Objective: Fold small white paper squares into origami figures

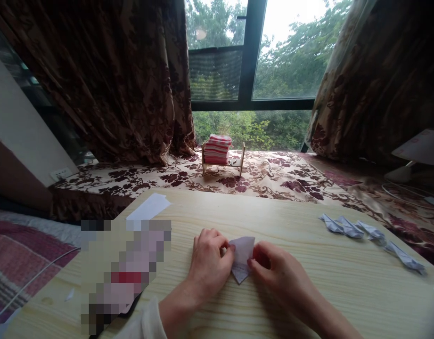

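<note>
A small folded piece of pale paper [242,258] lies on the light wooden table [308,292], its lower tip pointing toward me. My left hand [208,262] pinches its left edge with curled fingers. My right hand [273,268] pinches its right edge, thumb and fingertips pressed onto the fold. Both hands rest on the tabletop close together.
Several folded paper figures [368,235] lie in a row at the table's right. A white paper strip [149,207] sits at the far left edge beside a blurred patch. Beyond, a small wooden rack with striped cloths [218,153] stands on the floral sill between curtains.
</note>
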